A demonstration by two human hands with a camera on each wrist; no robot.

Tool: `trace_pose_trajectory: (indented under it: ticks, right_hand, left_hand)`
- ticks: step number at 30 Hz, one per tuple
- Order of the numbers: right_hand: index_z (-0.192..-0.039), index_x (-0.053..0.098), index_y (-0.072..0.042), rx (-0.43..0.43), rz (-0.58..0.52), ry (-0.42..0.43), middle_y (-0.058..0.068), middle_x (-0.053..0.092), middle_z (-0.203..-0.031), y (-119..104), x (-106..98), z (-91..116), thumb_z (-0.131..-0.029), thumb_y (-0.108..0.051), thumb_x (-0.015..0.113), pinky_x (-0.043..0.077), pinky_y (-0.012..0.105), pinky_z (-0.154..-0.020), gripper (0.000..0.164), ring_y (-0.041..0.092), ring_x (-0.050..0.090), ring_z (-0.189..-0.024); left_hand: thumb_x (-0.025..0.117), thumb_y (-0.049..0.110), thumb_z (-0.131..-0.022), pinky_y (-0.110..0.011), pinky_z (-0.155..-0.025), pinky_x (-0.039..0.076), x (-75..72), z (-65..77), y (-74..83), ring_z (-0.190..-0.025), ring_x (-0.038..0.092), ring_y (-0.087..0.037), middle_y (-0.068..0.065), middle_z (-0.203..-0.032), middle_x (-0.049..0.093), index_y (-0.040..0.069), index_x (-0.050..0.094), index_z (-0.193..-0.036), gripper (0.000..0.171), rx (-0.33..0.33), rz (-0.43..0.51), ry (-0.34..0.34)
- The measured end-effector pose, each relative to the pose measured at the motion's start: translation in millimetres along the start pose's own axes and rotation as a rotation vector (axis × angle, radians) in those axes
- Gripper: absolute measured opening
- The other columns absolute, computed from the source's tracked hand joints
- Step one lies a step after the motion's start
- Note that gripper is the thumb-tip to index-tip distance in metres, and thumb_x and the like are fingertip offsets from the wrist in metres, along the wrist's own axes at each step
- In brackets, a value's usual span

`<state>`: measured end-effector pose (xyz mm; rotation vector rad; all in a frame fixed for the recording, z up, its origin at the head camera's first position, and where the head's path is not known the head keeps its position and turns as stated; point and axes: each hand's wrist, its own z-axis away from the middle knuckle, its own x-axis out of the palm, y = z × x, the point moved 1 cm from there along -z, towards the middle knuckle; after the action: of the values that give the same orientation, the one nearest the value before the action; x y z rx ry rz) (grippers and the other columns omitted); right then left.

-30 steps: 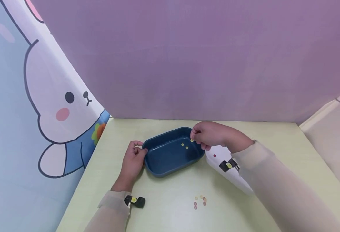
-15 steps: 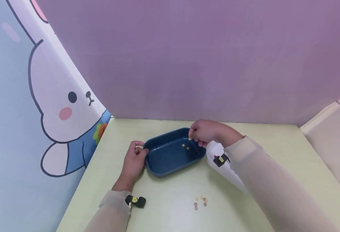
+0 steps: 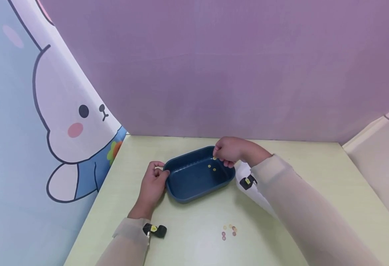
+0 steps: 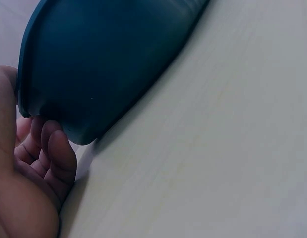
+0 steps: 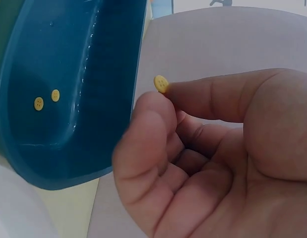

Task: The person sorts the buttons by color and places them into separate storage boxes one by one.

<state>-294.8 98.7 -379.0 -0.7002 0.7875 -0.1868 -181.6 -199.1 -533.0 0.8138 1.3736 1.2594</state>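
A dark blue oblong tray [image 3: 194, 181] with raised walls stands on the table. My left hand [image 3: 152, 186] holds its left end, thumb at the rim and fingers curled against the outside wall; the left wrist view shows those fingertips [image 4: 59, 148] beneath the rim. Over the tray's far right corner, my right hand [image 3: 232, 151] pinches a yellow button [image 5: 161, 84] between thumb and index finger. Two more yellow buttons, one left [image 5: 38, 103] and one right [image 5: 55, 95], lie apart from each other on the tray floor.
Several small yellowish and reddish discs [image 3: 229, 232] lie loose on the pale table [image 3: 188, 236], in front of the tray. A white rounded object [image 3: 254, 194], partly hidden by the right forearm, stands at the tray's right end. A purple wall [image 3: 214, 74] rises behind the table.
My right hand has moved a little to the left, carrying the yellow button farther in over the tray. The left hand and the tray stay in place.
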Motion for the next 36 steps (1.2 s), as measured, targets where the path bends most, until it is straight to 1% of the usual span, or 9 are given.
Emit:
trace_pose_trajectory:
  ticks: [7,14,20,25,36]
  right_hand:
    - [-0.122,0.071,0.0,0.004,-0.008,-0.002,0.005,0.056,-0.09,-1,3,0,-0.113,-0.012,0.05,0.058,0.03,-0.068,0.025,0.019,0.059,-0.072]
    - [-0.118,0.07,-0.003,0.005,-0.01,0.007,0.006,0.056,-0.091,0,2,1,-0.115,-0.014,0.051,0.058,0.031,-0.069,0.022,0.02,0.059,-0.074]
    - [-0.119,0.07,-0.004,0.008,-0.014,0.006,0.007,0.057,-0.093,0,1,1,-0.115,-0.014,0.052,0.059,0.031,-0.07,0.021,0.02,0.06,-0.075]
    - [-0.12,0.07,-0.004,0.001,-0.014,0.008,0.008,0.058,-0.094,0,0,3,-0.115,-0.014,0.052,0.059,0.031,-0.071,0.021,0.021,0.06,-0.076]
    - [-0.113,0.071,-0.006,-0.032,-0.021,0.032,0.007,0.06,-0.092,1,0,15,-0.113,-0.012,0.054,0.06,0.033,-0.071,0.018,0.022,0.062,-0.075]
  left_hand:
    - [0.063,0.029,-0.111,-0.033,-0.066,0.053,0.2,-1.1,-1.5,-0.072,0.058,-0.029,-0.005,-0.086,0.056,0.024,0.054,-0.135,0.026,0.004,-0.001,-0.003]
    - [0.064,0.029,-0.111,-0.034,-0.067,0.053,-0.2,-4.1,-3.9,-0.073,0.059,-0.03,-0.005,-0.086,0.056,0.024,0.054,-0.135,0.027,-0.001,-0.006,-0.002]
    - [0.064,0.03,-0.111,-0.033,-0.069,0.052,-1.0,-3.9,-3.0,-0.077,0.059,-0.029,-0.005,-0.088,0.056,0.024,0.053,-0.137,0.028,-0.023,0.004,-0.008]
    - [0.063,0.029,-0.111,-0.033,-0.069,0.052,-0.5,-3.8,-2.2,-0.077,0.058,-0.029,-0.005,-0.088,0.056,0.024,0.053,-0.137,0.028,-0.019,0.001,-0.004]
    - [0.063,0.03,-0.111,-0.033,-0.068,0.05,-0.5,0.0,1.8,-0.075,0.057,-0.029,-0.005,-0.087,0.055,0.025,0.054,-0.136,0.028,-0.017,0.005,-0.003]
